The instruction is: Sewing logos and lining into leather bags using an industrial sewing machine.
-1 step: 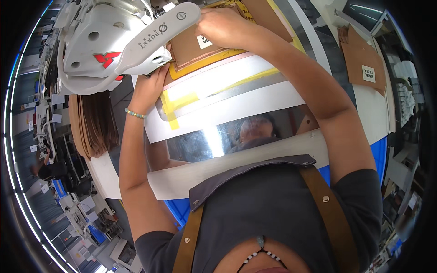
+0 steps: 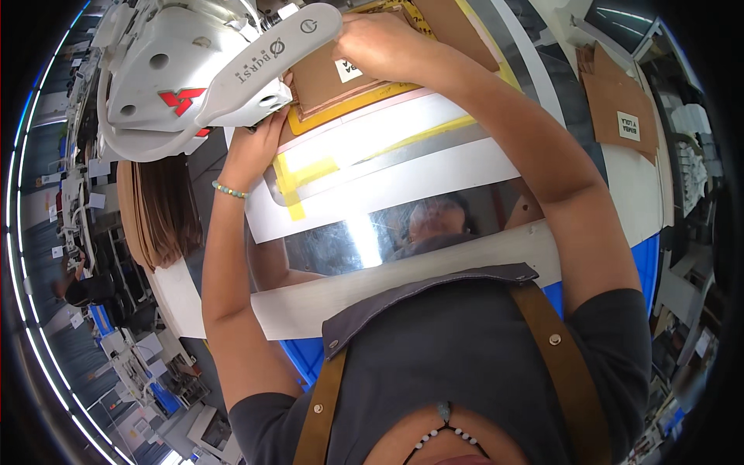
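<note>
A brown panel with a white label lies within a yellow-edged frame under a white sewing machine head. My left hand rests at the frame's left side, its visible fingers stretched out toward the machine; the tips are partly hidden beneath it. On the panel, beside the label, is my right hand. Its fingers bend down behind the machine's grey-white curved guard, so their ends cannot be seen and I cannot tell whether they grip anything.
A stack of brown sheets stands left of the machine. At the right lies another brown labelled piece. A shiny metal plate and white strip with yellow tape lie in front of me. Blue material shows below the table edge.
</note>
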A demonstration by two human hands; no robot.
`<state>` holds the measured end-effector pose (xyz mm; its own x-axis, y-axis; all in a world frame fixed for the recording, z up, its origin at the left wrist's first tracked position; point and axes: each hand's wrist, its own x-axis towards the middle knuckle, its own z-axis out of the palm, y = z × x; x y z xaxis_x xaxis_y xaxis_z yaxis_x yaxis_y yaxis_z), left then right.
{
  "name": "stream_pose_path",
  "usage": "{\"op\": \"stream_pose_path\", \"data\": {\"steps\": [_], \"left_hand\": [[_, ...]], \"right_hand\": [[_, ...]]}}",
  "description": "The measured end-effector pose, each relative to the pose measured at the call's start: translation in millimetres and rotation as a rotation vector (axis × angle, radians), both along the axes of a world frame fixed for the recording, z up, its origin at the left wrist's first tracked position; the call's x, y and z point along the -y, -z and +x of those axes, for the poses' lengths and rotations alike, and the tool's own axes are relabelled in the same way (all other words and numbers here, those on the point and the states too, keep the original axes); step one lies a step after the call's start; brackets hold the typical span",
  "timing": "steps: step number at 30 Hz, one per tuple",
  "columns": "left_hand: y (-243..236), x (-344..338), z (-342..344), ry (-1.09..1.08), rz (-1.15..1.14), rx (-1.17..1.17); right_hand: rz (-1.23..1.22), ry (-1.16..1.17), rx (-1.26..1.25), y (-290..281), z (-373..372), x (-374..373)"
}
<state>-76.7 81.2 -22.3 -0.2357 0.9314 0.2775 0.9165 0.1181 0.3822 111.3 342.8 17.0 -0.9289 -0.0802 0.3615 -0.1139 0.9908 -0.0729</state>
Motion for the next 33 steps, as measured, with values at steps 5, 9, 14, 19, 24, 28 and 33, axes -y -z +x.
{"op": "stream_pose_path", "data": {"steps": [5,9,14,19,24,28,33], "left_hand": [[15.2,-4.5,-29.1,-0.018,-0.066,0.061],[16.9,-3.8,-39.3,0.008,-0.236,-0.009],[-5.3,-23.5,-18.2,0.036,-0.180,-0.048],[-3.9,-29.1,-22.1,0.092,-0.086,0.129],[-3.4,-35.4,-13.3,0.067,-0.066,-0.280],[9.5,-39.5,-29.9,0.061,-0.072,-0.211],[58.9,13.1,-87.7,-0.038,0.082,-0.080]], "right_hand": [[-0.040,0.040,-0.020,13.9,-5.7,-3.7],[-0.053,0.015,-0.030,17.1,-9.1,-1.2],[-0.026,0.046,-0.013,17.5,-8.3,-1.2],[-0.048,-0.070,-0.100,28.4,-10.6,-6.1],[-0.037,-0.010,-0.074,32.4,-12.9,5.4],[-0.202,-0.018,-0.088,26.8,-5.7,1.0],[-0.215,0.037,0.046,15.9,-6.1,-12.1]]}}
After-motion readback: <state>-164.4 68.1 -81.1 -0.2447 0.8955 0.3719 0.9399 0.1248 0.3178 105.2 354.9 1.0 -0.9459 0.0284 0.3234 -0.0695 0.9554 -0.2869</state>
